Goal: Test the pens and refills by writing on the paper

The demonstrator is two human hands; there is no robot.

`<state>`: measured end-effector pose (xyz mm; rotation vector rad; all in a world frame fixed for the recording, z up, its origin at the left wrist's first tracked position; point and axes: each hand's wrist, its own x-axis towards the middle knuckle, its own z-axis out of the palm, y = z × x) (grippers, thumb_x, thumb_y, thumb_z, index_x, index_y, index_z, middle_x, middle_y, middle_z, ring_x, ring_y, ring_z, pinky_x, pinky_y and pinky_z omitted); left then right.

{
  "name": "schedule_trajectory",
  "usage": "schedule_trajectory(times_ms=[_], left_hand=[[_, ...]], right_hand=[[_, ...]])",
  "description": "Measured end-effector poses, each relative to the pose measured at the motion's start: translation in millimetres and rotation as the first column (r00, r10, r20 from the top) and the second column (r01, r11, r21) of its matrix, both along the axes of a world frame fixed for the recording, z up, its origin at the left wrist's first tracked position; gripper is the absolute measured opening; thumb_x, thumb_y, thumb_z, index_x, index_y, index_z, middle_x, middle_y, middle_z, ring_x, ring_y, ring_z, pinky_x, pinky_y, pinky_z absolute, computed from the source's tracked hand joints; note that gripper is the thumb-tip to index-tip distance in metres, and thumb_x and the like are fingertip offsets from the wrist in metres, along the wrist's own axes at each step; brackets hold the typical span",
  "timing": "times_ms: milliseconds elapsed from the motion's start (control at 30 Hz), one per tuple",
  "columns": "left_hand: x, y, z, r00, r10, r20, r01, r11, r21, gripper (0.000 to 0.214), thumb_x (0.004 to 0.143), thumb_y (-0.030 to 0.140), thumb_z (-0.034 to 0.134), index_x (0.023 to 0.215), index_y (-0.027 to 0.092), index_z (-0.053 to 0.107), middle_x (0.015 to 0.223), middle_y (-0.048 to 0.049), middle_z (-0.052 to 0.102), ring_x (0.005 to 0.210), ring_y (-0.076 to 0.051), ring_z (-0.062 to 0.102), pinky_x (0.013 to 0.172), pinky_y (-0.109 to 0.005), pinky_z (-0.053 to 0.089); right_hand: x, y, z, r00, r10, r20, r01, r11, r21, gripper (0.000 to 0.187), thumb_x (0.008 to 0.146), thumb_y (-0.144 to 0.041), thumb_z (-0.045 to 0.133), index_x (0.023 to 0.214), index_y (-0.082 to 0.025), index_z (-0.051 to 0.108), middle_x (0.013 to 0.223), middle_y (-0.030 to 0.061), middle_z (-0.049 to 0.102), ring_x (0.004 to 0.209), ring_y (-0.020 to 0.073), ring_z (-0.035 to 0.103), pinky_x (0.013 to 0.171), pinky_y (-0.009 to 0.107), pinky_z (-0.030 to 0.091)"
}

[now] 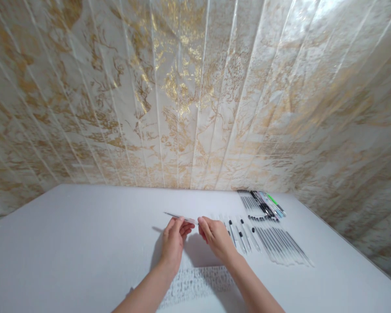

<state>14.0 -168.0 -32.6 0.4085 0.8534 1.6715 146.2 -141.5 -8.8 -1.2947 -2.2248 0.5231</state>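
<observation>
My left hand pinches a slim pen with a clear-looking barrel, its dark thin tip pointing left and slightly up above the table. Closed fingers of my right hand grip the right end of the same pen; what exactly they cover is hidden. Just right of that hand lie several pen parts: clear barrels and black caps. Below my wrists is a sheet of paper covered in dark handwriting or print, too blurred to read.
A row of thin grey pen refills lies on the white table at the right. Behind it are a line of small black parts, more grey sticks and assorted pens, one green. A gold-patterned curtain hangs along the back.
</observation>
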Motion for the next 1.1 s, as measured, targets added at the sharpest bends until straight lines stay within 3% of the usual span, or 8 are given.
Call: schedule_trajectory(times_ms=[167, 267, 533, 733, 800, 967, 1033, 1100], left_hand=[[0.8, 0.0, -1.0, 0.999, 0.042, 0.009, -0.042, 0.999, -0.012, 0.020, 0.065, 0.033, 0.074, 0.069, 0.019, 0.062, 0.065, 0.0000, 0.073, 0.067, -0.014, 0.067, 0.068, -0.023, 0.049], [1.3, 0.0, -0.8, 0.998, 0.057, 0.014, -0.056, 0.998, -0.023, 0.021, 0.064, 0.034, 0.075, 0.069, 0.019, 0.061, 0.066, -0.0006, 0.074, 0.065, -0.014, 0.067, 0.067, -0.024, 0.049], [2.5, -3.2, -0.5, 1.000, 0.026, -0.012, -0.026, 1.000, -0.014, 0.024, 0.065, 0.035, 0.076, 0.070, 0.018, 0.062, 0.068, -0.0031, 0.075, 0.066, -0.016, 0.069, 0.065, -0.025, 0.049], [2.1, -1.8, -0.2, 0.999, 0.039, -0.004, -0.039, 0.999, -0.002, 0.018, 0.067, 0.034, 0.074, 0.071, 0.019, 0.063, 0.071, -0.0024, 0.075, 0.070, -0.016, 0.069, 0.069, -0.025, 0.049], [1.9, -1.2, -0.8, 0.999, 0.038, -0.003, -0.038, 0.999, -0.003, 0.018, 0.067, 0.033, 0.073, 0.071, 0.019, 0.063, 0.072, -0.0027, 0.076, 0.069, -0.015, 0.068, 0.069, -0.025, 0.049], [2.0, -2.6, -1.1, 0.999, 0.035, -0.009, -0.035, 0.999, -0.006, 0.019, 0.065, 0.033, 0.074, 0.069, 0.018, 0.063, 0.068, -0.0035, 0.075, 0.067, -0.015, 0.068, 0.066, -0.025, 0.049], [2.0, -2.8, -0.4, 0.999, 0.041, -0.009, -0.041, 0.999, -0.003, 0.019, 0.065, 0.033, 0.074, 0.069, 0.017, 0.064, 0.070, -0.0039, 0.075, 0.067, -0.016, 0.068, 0.066, -0.025, 0.049], [1.8, -2.3, 0.3, 0.999, 0.050, -0.006, -0.050, 0.999, 0.001, 0.018, 0.064, 0.032, 0.074, 0.068, 0.018, 0.064, 0.070, -0.0032, 0.075, 0.067, -0.016, 0.068, 0.067, -0.025, 0.049]], right_hand=[[-1.2, -2.3, 3.3, 0.999, 0.011, -0.047, -0.011, 1.000, -0.007, 0.017, 0.095, -0.035, 0.040, 0.091, -0.021, 0.050, 0.074, 0.0022, 0.066, 0.064, 0.0166, 0.060, 0.058, 0.022, 0.037], [-1.7, -1.4, 1.7, 0.998, 0.007, -0.061, -0.008, 1.000, -0.010, 0.012, 0.093, -0.033, 0.045, 0.089, -0.022, 0.050, 0.076, 0.0028, 0.067, 0.066, 0.0172, 0.062, 0.059, 0.022, 0.037], [1.2, -0.7, -0.4, 0.997, -0.042, -0.071, 0.037, 0.997, -0.071, 0.049, 0.099, -0.041, 0.025, 0.061, -0.023, 0.050, 0.043, -0.0034, 0.049, 0.042, 0.0140, 0.051, 0.052, 0.022, 0.033], [-0.6, -1.6, 2.5, 0.992, -0.032, -0.118, 0.025, 0.998, -0.062, 0.022, 0.091, -0.043, 0.045, 0.086, -0.022, 0.051, 0.068, -0.0004, 0.061, 0.059, 0.0161, 0.056, 0.056, 0.022, 0.034], [-2.6, -1.9, -0.1, 0.991, -0.028, -0.128, 0.018, 0.997, -0.079, 0.026, 0.092, -0.042, 0.044, 0.076, -0.022, 0.051, 0.061, -0.0015, 0.059, 0.055, 0.0154, 0.054, 0.055, 0.023, 0.034], [-2.6, -1.7, -6.3, 0.984, -0.007, -0.180, -0.024, 0.985, -0.173, 0.060, 0.099, -0.047, 0.018, 0.050, -0.022, 0.042, 0.039, -0.0037, 0.045, 0.040, 0.0117, 0.048, 0.052, 0.022, 0.036], [-1.0, -0.8, -5.1, 0.978, -0.001, -0.207, -0.040, 0.980, -0.193, 0.060, 0.099, -0.048, 0.016, 0.054, -0.021, 0.045, 0.041, -0.0038, 0.046, 0.040, 0.0115, 0.049, 0.050, 0.021, 0.037], [-0.1, 0.0, -2.2, 0.972, 0.003, -0.235, -0.047, 0.982, -0.184, 0.044, 0.097, -0.049, 0.030, 0.070, -0.021, 0.051, 0.051, -0.0040, 0.053, 0.047, 0.0120, 0.053, 0.051, 0.020, 0.038]])
